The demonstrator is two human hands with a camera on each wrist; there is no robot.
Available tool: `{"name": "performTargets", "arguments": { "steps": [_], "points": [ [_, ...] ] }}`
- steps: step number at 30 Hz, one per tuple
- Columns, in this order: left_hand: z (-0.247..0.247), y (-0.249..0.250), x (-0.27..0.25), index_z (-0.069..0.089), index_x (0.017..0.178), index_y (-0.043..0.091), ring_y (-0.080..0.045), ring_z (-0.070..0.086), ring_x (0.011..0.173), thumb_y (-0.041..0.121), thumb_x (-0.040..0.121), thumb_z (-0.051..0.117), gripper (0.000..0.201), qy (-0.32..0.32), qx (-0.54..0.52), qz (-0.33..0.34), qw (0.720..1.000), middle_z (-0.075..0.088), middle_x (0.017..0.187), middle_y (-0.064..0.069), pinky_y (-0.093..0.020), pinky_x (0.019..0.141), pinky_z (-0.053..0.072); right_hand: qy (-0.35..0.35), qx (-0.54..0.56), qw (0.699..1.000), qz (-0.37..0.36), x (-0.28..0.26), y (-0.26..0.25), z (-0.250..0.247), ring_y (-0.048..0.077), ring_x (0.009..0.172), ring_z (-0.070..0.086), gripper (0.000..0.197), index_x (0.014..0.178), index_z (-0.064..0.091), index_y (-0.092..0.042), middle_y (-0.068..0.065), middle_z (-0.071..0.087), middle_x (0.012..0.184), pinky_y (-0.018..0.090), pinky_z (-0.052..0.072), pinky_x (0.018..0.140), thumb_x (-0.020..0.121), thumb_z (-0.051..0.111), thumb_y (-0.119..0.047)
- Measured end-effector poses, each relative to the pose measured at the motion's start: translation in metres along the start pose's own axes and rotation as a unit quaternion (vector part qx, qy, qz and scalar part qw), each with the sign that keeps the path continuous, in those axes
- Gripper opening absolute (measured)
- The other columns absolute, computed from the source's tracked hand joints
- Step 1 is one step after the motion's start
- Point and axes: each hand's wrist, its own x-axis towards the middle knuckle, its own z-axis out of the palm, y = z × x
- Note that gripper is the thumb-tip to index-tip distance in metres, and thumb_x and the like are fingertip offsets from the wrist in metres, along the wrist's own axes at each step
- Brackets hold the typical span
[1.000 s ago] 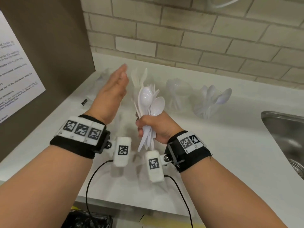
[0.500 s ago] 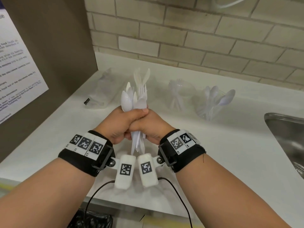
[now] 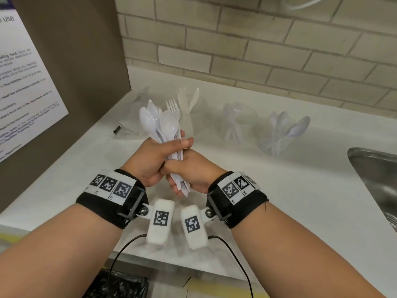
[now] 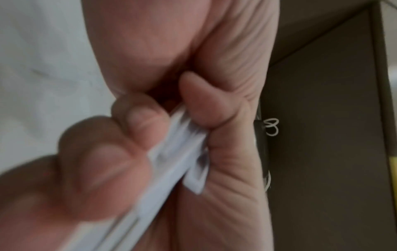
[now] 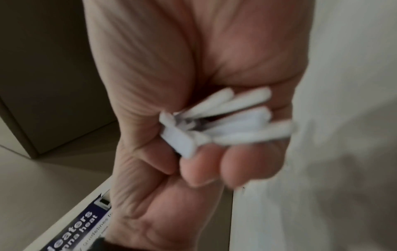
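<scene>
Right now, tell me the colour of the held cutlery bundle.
White; the cutlery bundle shows best in the head view.

surf: white counter [image 3: 300, 190] | on it: knife cup [image 3: 194, 123] | fork cup [image 3: 236, 125] | spoon cup [image 3: 277, 136] | clear bag [image 3: 133, 125] far L | sink [image 3: 376, 175] inset R

A pale brick wall [image 3: 257, 46] backs the white counter [image 3: 268, 190], with a steel sink [image 3: 378, 175] at right.
</scene>
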Motion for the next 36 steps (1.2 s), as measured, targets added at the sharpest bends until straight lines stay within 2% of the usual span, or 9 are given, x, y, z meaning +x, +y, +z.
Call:
{"name": "performTargets", "arguments": {
  "steps": [2, 6, 11, 14, 17, 23, 28, 33, 36],
  "points": [
    [0.001, 0.0, -0.001, 0.062, 0.082, 0.008, -0.025, 0.065, 0.112, 0.006, 0.088, 0.062, 0.007, 0.006, 0.021, 0.017, 1.0, 0.069, 0.071, -0.004, -0.034, 0.089, 0.052, -0.011, -0.01, 1.0, -0.018, 0.001, 0.001, 0.0, 0.023, 0.052, 0.057, 0.005, 0.083, 0.061, 0.002, 0.015, 0.058, 0.063, 0.031, 0.051, 0.053, 0.082, 0.062, -0.003],
    [-0.002, 0.003, -0.003, 0.06, 0.088, 0.007, -0.025, 0.07, 0.099, 0.006, 0.093, 0.057, 0.005, 0.053, -0.022, 0.067, 0.996, 0.066, 0.067, -0.002, -0.033, 0.074, 0.057, 0.054, -0.214, 0.975, -0.039, -0.007, -0.013, -0.03, 0.01, 0.084, 0.065, 0.041, 0.097, 0.069, -0.016, -0.006, 0.068, 0.091, 0.025, 0.052, 0.075, 0.069, 0.082, -0.043],
    [-0.008, 0.003, -0.006, 0.06, 0.097, 0.008, -0.015, 0.061, 0.059, 0.009, 0.089, 0.063, 0.008, 0.034, 0.13, 0.08, 0.988, 0.059, 0.07, -0.002, -0.031, 0.06, 0.054, 0.321, -0.157, 0.916, -0.182, -0.017, -0.05, -0.05, -0.001, 0.055, 0.048, 0.021, 0.077, 0.06, -0.018, -0.011, 0.053, 0.066, 0.016, 0.041, 0.058, 0.084, 0.07, -0.034],
    [-0.004, 0.0, -0.008, 0.054, 0.097, 0.004, -0.011, 0.056, 0.052, 0.004, 0.09, 0.061, 0.01, 0.009, 0.213, 0.082, 0.974, 0.055, 0.066, -0.005, -0.024, 0.052, 0.048, 0.251, -0.181, 0.928, -0.207, -0.016, -0.061, -0.043, -0.003, 0.061, 0.048, 0.011, 0.098, 0.068, -0.024, -0.009, 0.055, 0.084, 0.015, 0.04, 0.068, 0.088, 0.065, -0.028],
    [0.0, -0.002, -0.009, 0.055, 0.087, 0.004, -0.01, 0.055, 0.048, 0.001, 0.089, 0.059, 0.006, -0.002, 0.243, 0.079, 0.967, 0.053, 0.062, -0.005, -0.023, 0.05, 0.047, 0.217, -0.194, 0.941, -0.172, -0.013, -0.055, -0.043, -0.004, 0.069, 0.049, 0.014, 0.094, 0.072, -0.018, -0.004, 0.06, 0.099, 0.015, 0.039, 0.07, 0.09, 0.065, -0.029],
    [-0.003, -0.012, -0.005, 0.054, 0.098, 0.007, -0.013, 0.056, 0.052, 0.007, 0.085, 0.066, 0.018, 0.016, 0.289, 0.077, 0.954, 0.056, 0.068, -0.004, -0.029, 0.053, 0.048, 0.242, -0.056, 0.952, -0.177, -0.006, -0.042, -0.044, -0.001, 0.062, 0.051, 0.012, 0.08, 0.065, -0.018, -0.009, 0.059, 0.075, 0.013, 0.042, 0.065, 0.092, 0.062, -0.015],
    [-0.005, -0.02, -0.003, 0.05, 0.119, 0.017, -0.009, 0.058, 0.065, 0.02, 0.084, 0.068, 0.04, 0.022, 0.373, 0.078, 0.924, 0.06, 0.081, 0.003, -0.025, 0.061, 0.046, 0.309, 0.108, 0.923, -0.2, -0.008, -0.056, -0.048, 0.011, 0.065, 0.064, 0.018, 0.086, 0.05, -0.021, 0.01, 0.072, 0.086, 0.016, 0.046, 0.054, 0.102, 0.043, -0.025],
    [-0.005, -0.024, -0.003, 0.046, 0.127, 0.016, -0.011, 0.055, 0.068, 0.029, 0.079, 0.067, 0.054, 0.017, 0.357, 0.072, 0.931, 0.059, 0.086, 0.001, -0.026, 0.06, 0.045, 0.299, 0.144, 0.915, -0.229, -0.011, -0.073, -0.058, 0.022, 0.066, 0.069, 0.023, 0.093, 0.044, -0.019, 0.003, 0.072, 0.069, 0.038, 0.053, 0.071, 0.105, 0.03, -0.034],
    [-0.002, -0.023, -0.003, 0.044, 0.131, 0.017, -0.015, 0.058, 0.069, 0.023, 0.083, 0.07, 0.055, 0.026, 0.337, 0.077, 0.938, 0.059, 0.09, -0.001, -0.028, 0.056, 0.05, 0.275, 0.131, 0.928, -0.216, -0.01, -0.071, -0.054, 0.023, 0.059, 0.067, 0.023, 0.092, 0.044, -0.016, 0.005, 0.069, 0.063, 0.04, 0.056, 0.071, 0.105, 0.03, -0.029]
  ]
}}
